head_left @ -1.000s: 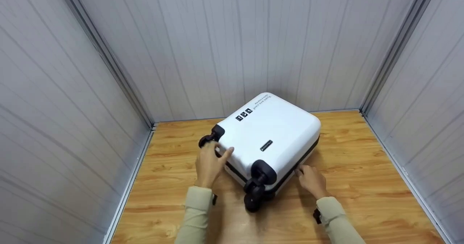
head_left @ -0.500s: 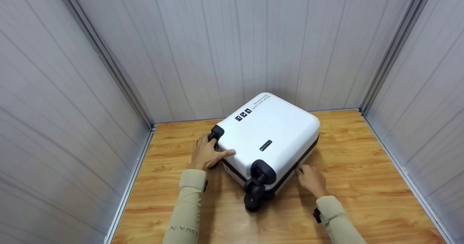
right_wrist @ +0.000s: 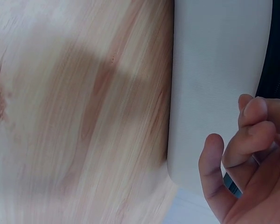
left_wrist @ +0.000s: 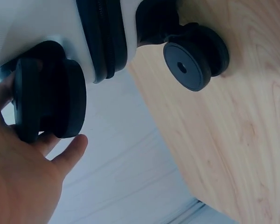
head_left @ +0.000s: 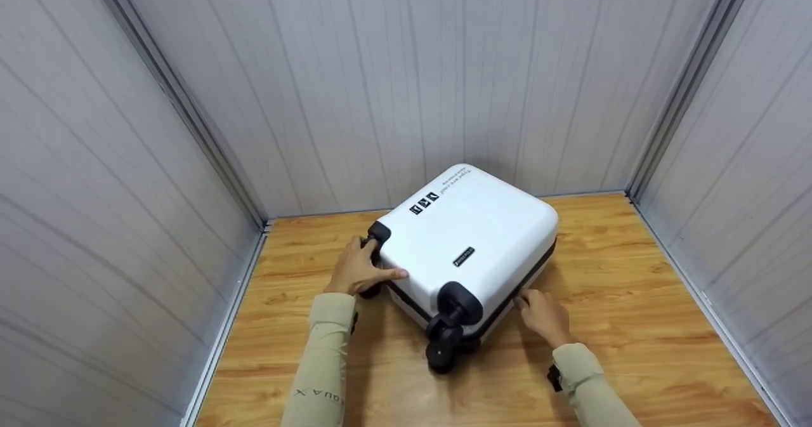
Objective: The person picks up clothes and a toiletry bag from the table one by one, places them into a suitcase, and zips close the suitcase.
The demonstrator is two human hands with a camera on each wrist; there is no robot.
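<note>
A white hard-shell suitcase (head_left: pixel 488 217) lies flat on the floor, its black wheels toward me. My left hand (head_left: pixel 355 268) grips it at the left wheel corner, thumb on the white shell. In the left wrist view, that hand's fingers curl around a black double wheel (left_wrist: pixel 76 100). Along the suitcase's right side, my right hand (head_left: pixel 545 316) pinches at the black zipper (head_left: pixel 539 266) with curled fingers. The right wrist view shows thumb and fingertips together beside the zipper band (right_wrist: pixel 277 60); the zipper pull itself is hidden by them.
A wood-grain floor (head_left: pixel 634 300) surrounds the suitcase. Pale panelled walls stand behind it (head_left: pixel 406 97) and on both sides, with metal strips at the corners. Another black wheel assembly (head_left: pixel 444 351) juts from the suitcase's near corner.
My left hand has moved slightly left and up to the left wheel corner and settled there, thumb on the shell. The right hand and the suitcase have stayed in place.
</note>
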